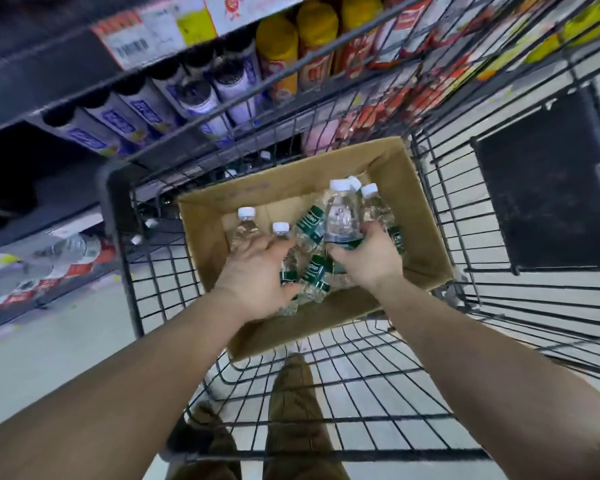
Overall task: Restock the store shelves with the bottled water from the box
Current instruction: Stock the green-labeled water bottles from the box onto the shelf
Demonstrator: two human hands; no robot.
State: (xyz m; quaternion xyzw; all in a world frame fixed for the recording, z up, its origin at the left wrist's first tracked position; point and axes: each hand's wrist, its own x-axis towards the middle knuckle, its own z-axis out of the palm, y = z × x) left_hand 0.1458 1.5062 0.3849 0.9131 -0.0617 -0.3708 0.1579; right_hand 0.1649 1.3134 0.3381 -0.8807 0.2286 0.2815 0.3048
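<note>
Shelves (84, 109): left of the cart (465, 216), holding drink bottles.
Box (416, 202): open cardboard, in the cart basket; water bottles (245, 225) inside, some upright, some lying loose.
Left hand (257, 271): reaching into the box, fingers curled over a bottle near its neck.
Right hand (364, 258): gripping a cluster of upright bottles (342, 216).
Risk: several bottles bunched in one grip may slip when lifted; loose ones could roll.

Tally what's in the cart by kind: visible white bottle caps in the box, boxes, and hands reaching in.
White screw caps on clear plastic water bottles: 5
Brown cardboard box: 1
Hands, left hand and right hand: 2
Total: 8
</note>
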